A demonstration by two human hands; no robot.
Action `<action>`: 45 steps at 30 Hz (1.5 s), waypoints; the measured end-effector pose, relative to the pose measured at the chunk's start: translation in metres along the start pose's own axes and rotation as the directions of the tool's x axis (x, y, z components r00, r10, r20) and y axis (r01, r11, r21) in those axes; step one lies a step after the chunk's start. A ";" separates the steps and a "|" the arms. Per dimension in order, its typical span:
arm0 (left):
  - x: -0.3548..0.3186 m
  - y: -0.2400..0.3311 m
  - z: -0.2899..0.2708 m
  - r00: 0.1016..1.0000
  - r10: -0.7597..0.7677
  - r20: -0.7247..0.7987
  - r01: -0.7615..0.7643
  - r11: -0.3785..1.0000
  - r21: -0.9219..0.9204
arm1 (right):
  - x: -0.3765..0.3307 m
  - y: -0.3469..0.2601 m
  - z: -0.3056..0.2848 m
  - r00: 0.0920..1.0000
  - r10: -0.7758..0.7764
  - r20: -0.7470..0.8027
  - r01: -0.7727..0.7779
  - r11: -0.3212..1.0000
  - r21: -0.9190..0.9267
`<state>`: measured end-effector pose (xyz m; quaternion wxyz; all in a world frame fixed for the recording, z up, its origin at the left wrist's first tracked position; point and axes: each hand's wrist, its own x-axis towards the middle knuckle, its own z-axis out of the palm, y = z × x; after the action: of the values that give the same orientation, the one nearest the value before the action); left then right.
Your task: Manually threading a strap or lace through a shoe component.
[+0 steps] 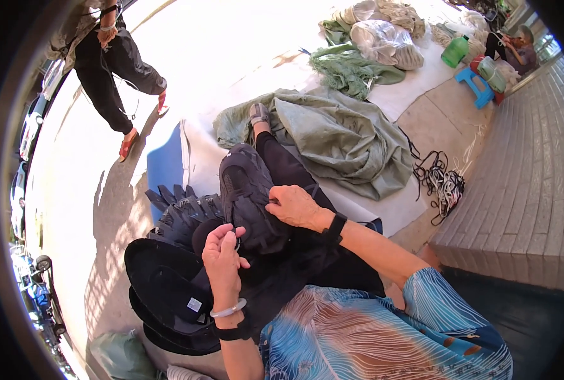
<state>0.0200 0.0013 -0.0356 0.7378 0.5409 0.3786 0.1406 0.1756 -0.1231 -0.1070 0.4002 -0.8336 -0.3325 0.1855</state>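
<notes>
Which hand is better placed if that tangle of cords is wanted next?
Probably the right hand: it is nearer the cords, which lie off to the right. The left hand is farther away, by the shoe. The right would have to leave the shoe's side.

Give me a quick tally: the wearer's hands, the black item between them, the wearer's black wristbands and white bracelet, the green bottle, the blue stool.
Hands, left and right: 2
Black item: 1
Black wristbands, left and right: 2
White bracelet: 1
Green bottle: 1
Blue stool: 1
Total: 8
</notes>
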 end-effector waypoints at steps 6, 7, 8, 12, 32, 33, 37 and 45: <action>-0.004 0.008 0.007 0.999 0.018 0.033 -0.014 0.993 -0.119 | -0.015 -0.031 -0.012 0.966 -0.208 0.155 0.173 0.962 0.210; -0.005 0.008 0.005 0.999 0.016 0.031 -0.013 0.993 -0.116 | -0.020 -0.037 -0.010 0.964 -0.211 0.161 0.182 0.967 0.177; -0.005 0.008 0.003 0.998 0.018 0.053 -0.009 0.987 -0.160 | -0.023 -0.042 -0.009 0.962 -0.215 0.167 0.192 0.971 0.143; -0.009 0.011 0.003 0.991 -0.022 0.134 0.053 0.971 -0.233 | -0.031 -0.049 -0.017 0.996 -0.091 0.016 0.088 0.988 0.127; -0.023 0.022 0.005 0.984 0.042 0.171 0.004 0.966 -0.259 | -0.037 -0.073 -0.019 0.932 0.057 0.357 -0.339 0.487 0.805; -0.023 0.021 0.004 0.984 0.036 0.175 0.011 0.966 -0.257 | -0.038 -0.073 -0.018 0.934 0.073 0.350 -0.342 0.469 0.815; -0.025 0.018 0.009 0.989 0.066 0.136 -0.033 0.974 -0.226 | -0.038 -0.073 -0.013 0.934 0.026 0.355 -0.344 0.326 0.880; -0.028 0.014 0.009 0.982 0.027 0.185 -0.016 0.998 -0.062 | -0.038 -0.069 -0.018 0.902 -0.031 0.431 -0.423 0.143 0.895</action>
<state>0.0102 -0.0173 -0.0100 0.7845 0.5331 0.2977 0.1088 0.1310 -0.1282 -0.0397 0.7446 -0.3676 -0.0854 0.5506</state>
